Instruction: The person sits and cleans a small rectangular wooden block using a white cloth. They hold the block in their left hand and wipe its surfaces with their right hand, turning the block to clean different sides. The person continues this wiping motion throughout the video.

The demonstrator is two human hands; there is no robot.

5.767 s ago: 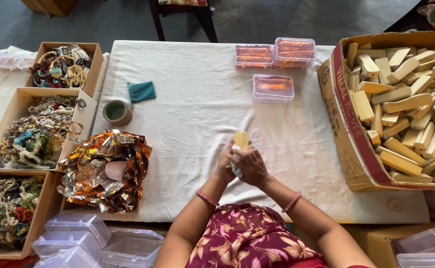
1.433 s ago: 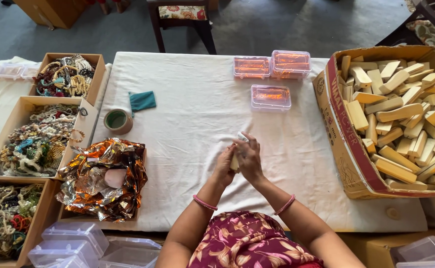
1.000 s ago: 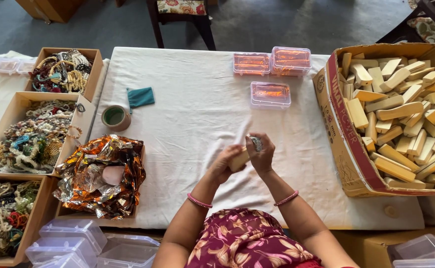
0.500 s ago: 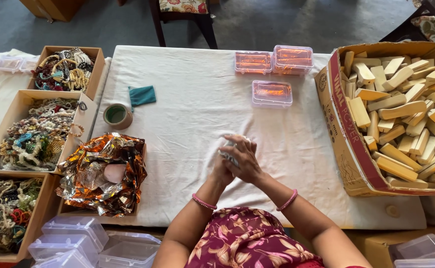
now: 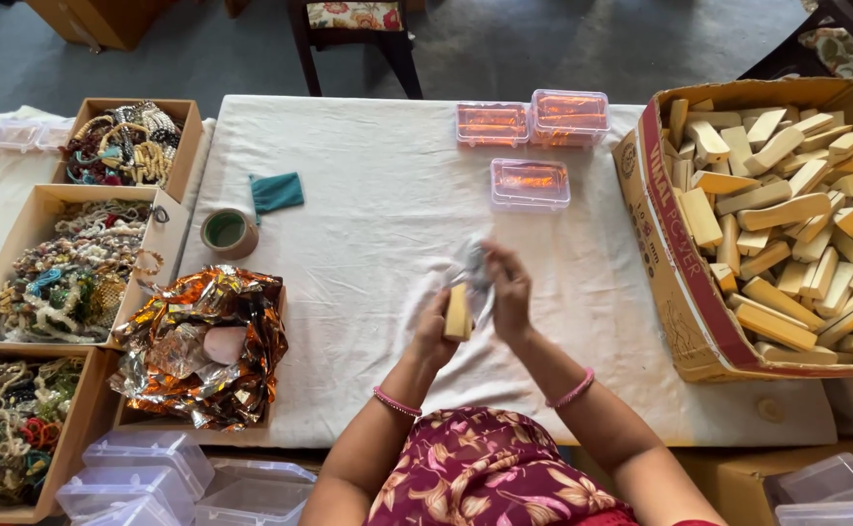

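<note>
Head view looks straight down on a bench [image 5: 348,244] covered with a white cloth, standing on a grey floor with a dark chair [image 5: 356,29] at its far edge. Near the middle, the left hand [image 5: 436,326] is clenched on a small yellowish block [image 5: 458,314] held upright. Just beside it, the right hand [image 5: 509,292] pinches a thin clear wrapper [image 5: 473,268] that touches the top of the block. Beyond the hands lie three clear lidded boxes [image 5: 530,183] with orange contents, well apart from them. To the right of the right hand stands a big cardboard carton [image 5: 670,253] heaped with more such blocks. To the left of the left hand sit a crumpled heap of orange foil [image 5: 202,346], a roll of tape [image 5: 226,232] and a small teal cloth [image 5: 276,192]. Farther left are open cartons of beaded necklaces [image 5: 66,273]. Empty clear boxes [image 5: 144,468] are stacked at the near left corner. Nothing lies between the hands and the lidded boxes.
</note>
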